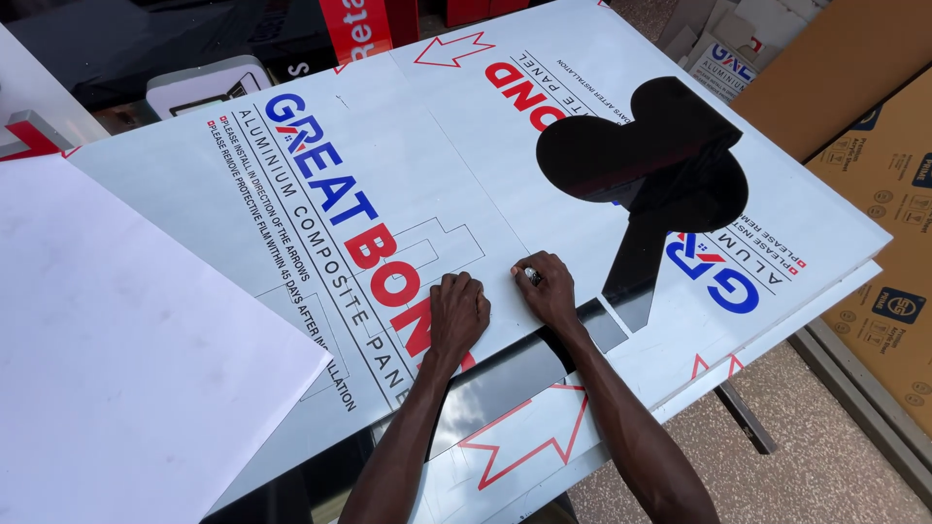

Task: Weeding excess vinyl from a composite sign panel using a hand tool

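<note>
White protective film covers the big composite panel I'm looking down at, printed with blue and red lettering and red arrows. Both hands sit on it near the close edge. My left hand is curled into a loose fist, knuckles down on the film, not pinching anything I can see. My right hand is just beside it, fingers bunched tight around a small dark tool, can't tell what kind, with its tip on the film.

Just past the right hand there's a black cut-out patch where the film is gone, rounded on top with a stem running down towards the wrist. Under both wrists a dark strip of bare panel shows. Off to the left hand's side lies a plain white sheet. Far out on the right-hand side, brown cardboard boxes lean well apart from everything.
</note>
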